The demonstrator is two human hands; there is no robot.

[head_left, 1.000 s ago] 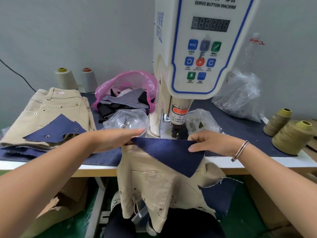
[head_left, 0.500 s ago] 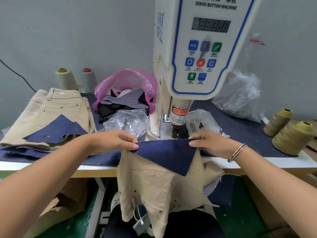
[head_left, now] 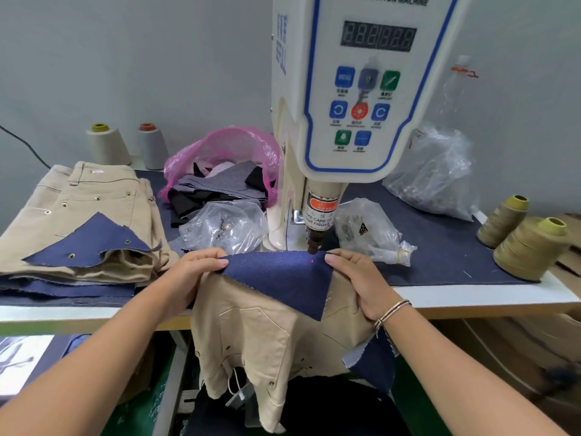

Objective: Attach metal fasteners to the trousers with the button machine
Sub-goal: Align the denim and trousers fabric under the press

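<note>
At frame centre the navy patch (head_left: 283,276) on the tan trousers (head_left: 251,335) is pinched flat by left hand (head_left: 191,272) and right hand (head_left: 358,280) under the button machine (head_left: 317,240) punch; fingertips risk being struck if slid inward.

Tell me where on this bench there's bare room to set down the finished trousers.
Freest: the dark blue denim mat between the small clear plastic bag and the olive thread cones. Crowded: left of the white button machine, with folded beige trousers, a pink plastic bag and another clear bag.
</note>
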